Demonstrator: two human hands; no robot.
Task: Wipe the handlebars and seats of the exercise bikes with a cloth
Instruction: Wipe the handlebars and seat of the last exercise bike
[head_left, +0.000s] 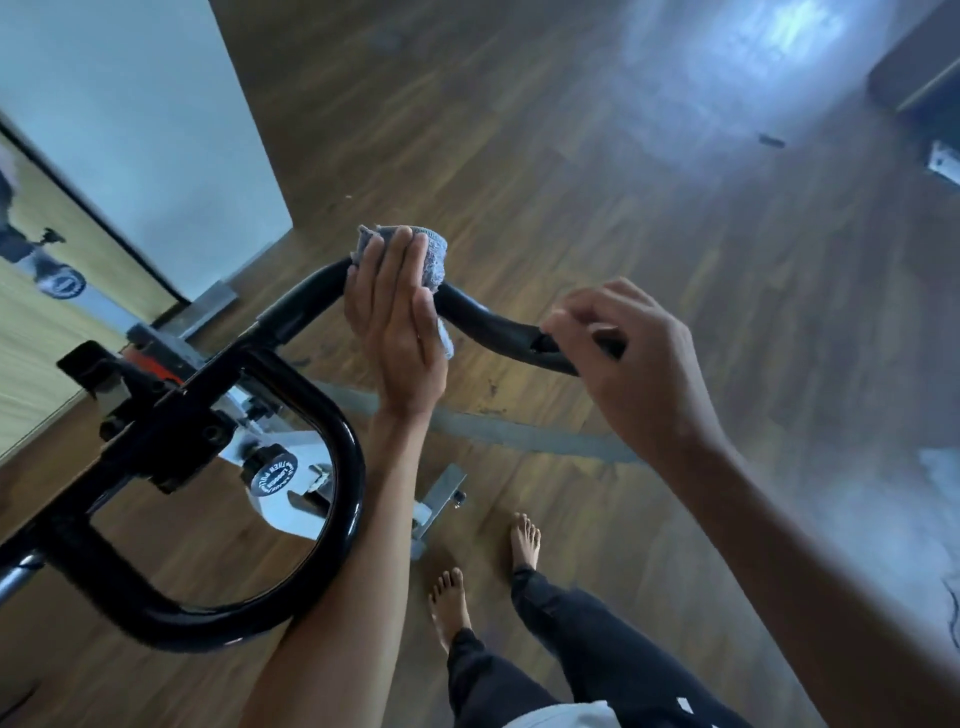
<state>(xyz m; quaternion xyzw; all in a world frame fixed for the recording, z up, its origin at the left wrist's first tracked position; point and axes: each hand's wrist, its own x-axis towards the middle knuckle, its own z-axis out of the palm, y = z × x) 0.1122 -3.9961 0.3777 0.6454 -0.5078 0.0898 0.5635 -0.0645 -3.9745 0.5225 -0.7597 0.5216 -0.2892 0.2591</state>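
Your left hand (395, 312) is pressing the soft, limp cloth (430, 254) with straight fingers over the handlebar (496, 326) bend. Your right hand (623, 353) is curling round the handlebar's end, steadying the stiff, likely slick tube.

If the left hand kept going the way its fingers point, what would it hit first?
The left hand presses the cloth on the handlebar; beyond looks free, only floor, though depth is unclear.
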